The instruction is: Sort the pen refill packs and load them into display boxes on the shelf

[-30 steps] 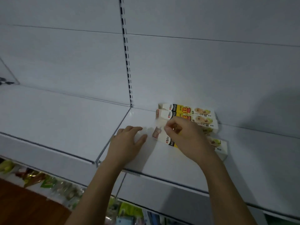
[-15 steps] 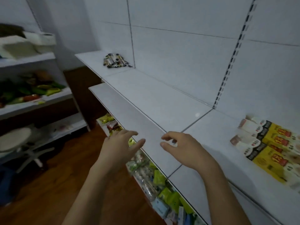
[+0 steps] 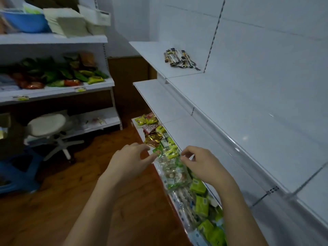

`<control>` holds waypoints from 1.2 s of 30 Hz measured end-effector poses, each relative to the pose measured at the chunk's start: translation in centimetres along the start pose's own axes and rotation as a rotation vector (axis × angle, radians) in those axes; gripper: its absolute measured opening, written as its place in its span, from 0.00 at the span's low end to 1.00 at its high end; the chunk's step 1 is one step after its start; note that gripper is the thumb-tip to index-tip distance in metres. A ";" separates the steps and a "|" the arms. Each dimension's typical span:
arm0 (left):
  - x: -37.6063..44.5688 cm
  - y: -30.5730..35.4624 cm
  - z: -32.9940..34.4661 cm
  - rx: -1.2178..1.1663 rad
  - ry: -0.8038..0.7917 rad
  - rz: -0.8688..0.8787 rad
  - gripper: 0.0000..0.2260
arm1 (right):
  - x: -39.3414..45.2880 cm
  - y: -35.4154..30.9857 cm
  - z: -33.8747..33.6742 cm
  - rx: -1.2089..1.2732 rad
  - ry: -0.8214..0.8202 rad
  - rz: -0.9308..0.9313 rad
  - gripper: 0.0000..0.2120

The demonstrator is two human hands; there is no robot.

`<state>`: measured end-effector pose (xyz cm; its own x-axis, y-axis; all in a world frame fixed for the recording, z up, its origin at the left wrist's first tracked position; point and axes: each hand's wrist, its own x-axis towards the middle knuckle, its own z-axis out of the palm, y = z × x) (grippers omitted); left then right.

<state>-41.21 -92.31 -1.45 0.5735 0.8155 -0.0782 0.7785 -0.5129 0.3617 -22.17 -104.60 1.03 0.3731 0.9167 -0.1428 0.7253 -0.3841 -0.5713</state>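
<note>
- Your display boxes are out of view, so you cannot check them from here.
- The pile of pen refill packs (image 3: 180,58) at the far end of the upper white shelf (image 3: 248,107) is small and soft; you can make out dark and pale strips lying across one another, but no print and no count.
- The snack packets (image 3: 179,174) on the lower shelf under your hands are partly covered by your wrists and cut off at the bottom edge.
- The shelving unit (image 3: 53,39) on your left is blurred: a blue bowl (image 3: 26,21), stacked pale sheets and mixed green and red packets can be told, little more.
- A white stool (image 3: 48,125) stands on the wooden floor (image 3: 71,192) in front of that unit.
- Your left hand (image 3: 130,161) is in mid-air over the shelf's front edge, fingers loosely bent and spread, the grip wide and holding nothing.
- Your right hand (image 3: 200,165) is just beside it, fingers curled more tightly toward the thumb; you cannot tell whether it pinches anything.
- The refill packs lie well apart from both hands, farther along the shelf and ahead of them, against the back panel beside the slotted upright (image 3: 213,34).
- Neither hand touches the packs.
</note>
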 end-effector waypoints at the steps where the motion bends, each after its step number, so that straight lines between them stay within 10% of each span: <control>1: 0.8 -1.3 -0.3 -0.011 -0.008 -0.016 0.23 | 1.3 -1.0 0.6 -0.002 -0.028 0.004 0.07; 25: 37.9 -16.7 -12.5 0.031 -0.013 -0.097 0.18 | 44.6 -12.9 0.2 0.075 -0.127 -0.164 0.11; 36: 59.5 -24.8 -15.8 0.071 -0.071 0.198 0.20 | 62.4 -16.4 2.3 0.110 -0.034 0.019 0.14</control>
<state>-30.41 -26.88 -0.42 0.7319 0.6770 -0.0782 0.6632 -0.6811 0.3103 -12.11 -40.83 -0.35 0.3644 0.9135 -0.1808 0.6498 -0.3885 -0.6533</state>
